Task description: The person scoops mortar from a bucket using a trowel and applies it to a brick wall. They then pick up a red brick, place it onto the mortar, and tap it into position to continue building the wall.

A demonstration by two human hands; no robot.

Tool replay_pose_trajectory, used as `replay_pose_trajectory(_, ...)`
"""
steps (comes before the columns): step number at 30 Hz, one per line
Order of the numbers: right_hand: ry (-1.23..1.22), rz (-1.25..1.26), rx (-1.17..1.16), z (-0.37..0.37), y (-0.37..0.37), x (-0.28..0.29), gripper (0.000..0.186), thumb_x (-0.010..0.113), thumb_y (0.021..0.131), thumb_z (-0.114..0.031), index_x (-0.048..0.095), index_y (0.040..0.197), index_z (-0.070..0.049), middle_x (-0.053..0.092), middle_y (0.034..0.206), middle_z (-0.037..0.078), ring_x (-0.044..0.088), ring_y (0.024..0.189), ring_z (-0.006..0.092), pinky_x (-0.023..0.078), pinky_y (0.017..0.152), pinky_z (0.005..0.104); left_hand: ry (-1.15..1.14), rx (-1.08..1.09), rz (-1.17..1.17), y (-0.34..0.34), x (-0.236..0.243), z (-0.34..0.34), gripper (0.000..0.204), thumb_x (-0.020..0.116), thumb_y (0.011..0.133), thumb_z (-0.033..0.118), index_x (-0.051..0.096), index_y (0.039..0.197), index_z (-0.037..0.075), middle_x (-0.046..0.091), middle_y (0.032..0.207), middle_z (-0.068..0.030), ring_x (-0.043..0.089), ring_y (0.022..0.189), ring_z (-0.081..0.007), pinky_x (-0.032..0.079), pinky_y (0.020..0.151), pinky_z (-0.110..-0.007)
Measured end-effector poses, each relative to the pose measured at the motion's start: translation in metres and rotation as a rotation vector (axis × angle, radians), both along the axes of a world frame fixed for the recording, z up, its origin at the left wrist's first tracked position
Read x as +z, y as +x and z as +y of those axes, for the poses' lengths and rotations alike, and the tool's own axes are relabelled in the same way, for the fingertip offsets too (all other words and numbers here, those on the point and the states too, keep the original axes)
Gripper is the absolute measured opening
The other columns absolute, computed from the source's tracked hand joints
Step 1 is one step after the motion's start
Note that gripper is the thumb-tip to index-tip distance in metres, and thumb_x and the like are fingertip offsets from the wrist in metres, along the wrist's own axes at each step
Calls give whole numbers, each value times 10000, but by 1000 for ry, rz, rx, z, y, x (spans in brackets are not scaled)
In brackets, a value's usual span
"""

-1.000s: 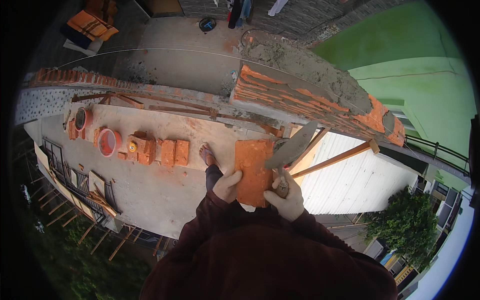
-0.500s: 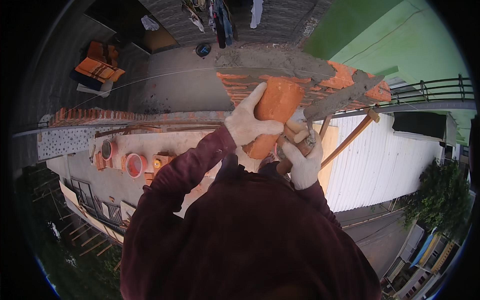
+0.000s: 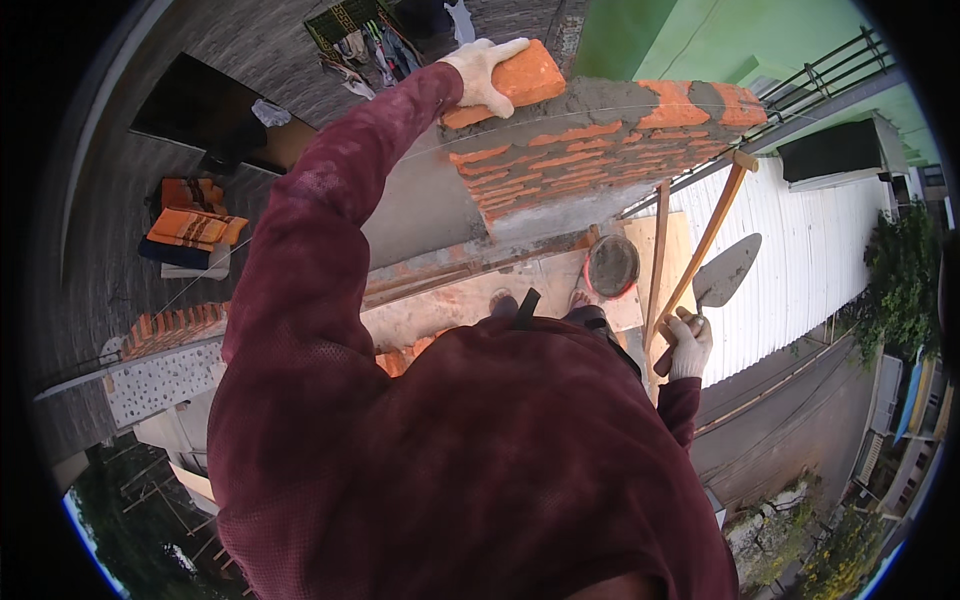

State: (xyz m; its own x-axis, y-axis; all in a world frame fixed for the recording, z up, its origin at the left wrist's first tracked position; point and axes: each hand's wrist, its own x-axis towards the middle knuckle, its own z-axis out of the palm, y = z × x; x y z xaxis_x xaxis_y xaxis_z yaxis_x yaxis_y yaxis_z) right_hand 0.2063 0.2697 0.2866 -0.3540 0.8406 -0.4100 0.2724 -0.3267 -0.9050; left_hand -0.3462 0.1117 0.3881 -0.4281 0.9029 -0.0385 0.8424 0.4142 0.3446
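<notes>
My left hand (image 3: pixel 484 76), in a white glove, grips an orange brick (image 3: pixel 528 76) at the left end of the wall top. The brick wall (image 3: pixel 590 150) has grey mortar smeared along its top and between its courses. On its right part the orange bricks show through. Out to the right, my gloved right hand (image 3: pixel 687 343) is closed round the handle of a trowel (image 3: pixel 728 272). The trowel's pointed blade is raised away from the wall and has some grey on it. A thin string runs across the wall top beside the brick.
A bucket of grey mortar (image 3: pixel 612 266) stands by my feet on the board platform (image 3: pixel 440 305). Wooden props (image 3: pixel 708 240) lean at the right, before a white corrugated roof (image 3: pixel 790 250). Folded orange cloths (image 3: pixel 192 228) lie at left; laundry (image 3: pixel 380 50) hangs at the back.
My left hand has carried the brick forward and left onto the wall's end. My right hand has swung the trowel away from the wall, down to the right. The mortar bucket has come into sight.
</notes>
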Motion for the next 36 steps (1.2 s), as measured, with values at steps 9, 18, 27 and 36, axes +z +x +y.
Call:
replay_pose_trajectory(9,-200,-147,-299,-65,102,-63,296,711,843,7,603,1111,69,651,1053,151,727,861,271,674,706,371,-47,-4,-72,-1,-22,-15,1252,879,611,451,292,1689,207,540,1364,-244,541,1303,-421,483,1093,-472)
replay_pose_trajectory(18,-219,-125,-225,-53,88,-71,289,703,869,-5,597,1127,71,643,999,136,722,846,261,668,722,358,-70,-26,8,-4,-43,-18,1254,913,591,473,326,1670,220,568,1351,-239,571,1282,-433,511,1055,-493)
replay_pose_trajectory(27,-220,-143,-144,-35,64,-71,287,707,872,-33,597,1124,51,642,1024,130,710,860,257,647,711,361,-34,-27,68,-2,-53,-20,1247,911,588,543,357,1659,224,571,1341,-232,575,1259,-425,503,1051,-493)
replay_pose_trajectory(36,-217,-214,91,-22,0,-19,205,691,929,-140,567,1033,-15,605,841,85,610,516,183,537,449,322,50,0,43,-18,-65,-32,1220,877,688,605,316,1667,143,503,1515,-252,498,1388,-437,431,1151,-513)
